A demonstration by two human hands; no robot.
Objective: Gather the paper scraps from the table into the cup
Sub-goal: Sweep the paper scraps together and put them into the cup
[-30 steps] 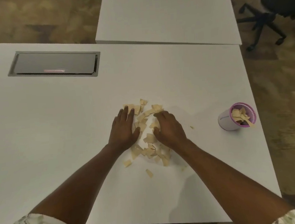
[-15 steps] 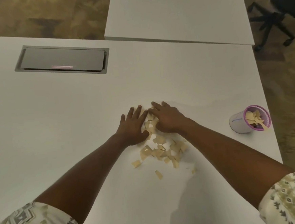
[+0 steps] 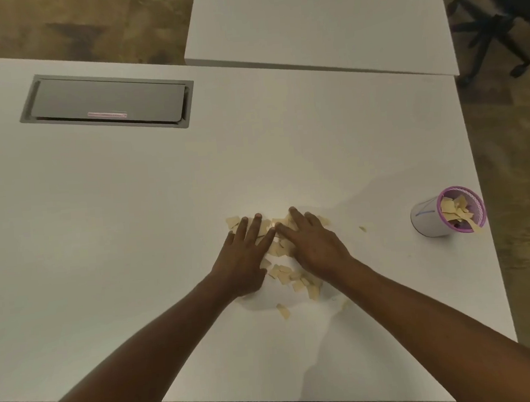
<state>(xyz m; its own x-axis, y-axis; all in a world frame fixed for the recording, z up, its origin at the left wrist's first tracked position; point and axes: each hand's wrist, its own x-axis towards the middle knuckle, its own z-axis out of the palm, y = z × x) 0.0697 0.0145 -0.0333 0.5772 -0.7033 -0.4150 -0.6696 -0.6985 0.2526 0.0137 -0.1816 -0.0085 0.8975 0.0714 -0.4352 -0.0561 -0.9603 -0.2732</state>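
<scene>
A heap of tan paper scraps (image 3: 283, 269) lies on the white table (image 3: 132, 227) in front of me. My left hand (image 3: 246, 259) rests flat on the heap's left side with its fingers spread. My right hand (image 3: 311, 244) lies flat on the right side, fingers straight, its fingertips meeting the left hand's at the far edge of the heap. A few loose scraps (image 3: 283, 310) sit nearer to me, and one scrap (image 3: 362, 228) lies off to the right. The white cup (image 3: 427, 219) with a purple rim stands near the table's right edge and holds several scraps.
A grey cable hatch (image 3: 107, 102) is set into the table at the far left. A second white table (image 3: 316, 19) butts against the far side. An office chair base (image 3: 494, 27) stands on the floor at the far right. The table's right edge runs just beyond the cup.
Both hands have slid away from me across the heap and flattened, so their fingertips now meet at its far edge. The view has shifted slightly; the cup has stayed put.
</scene>
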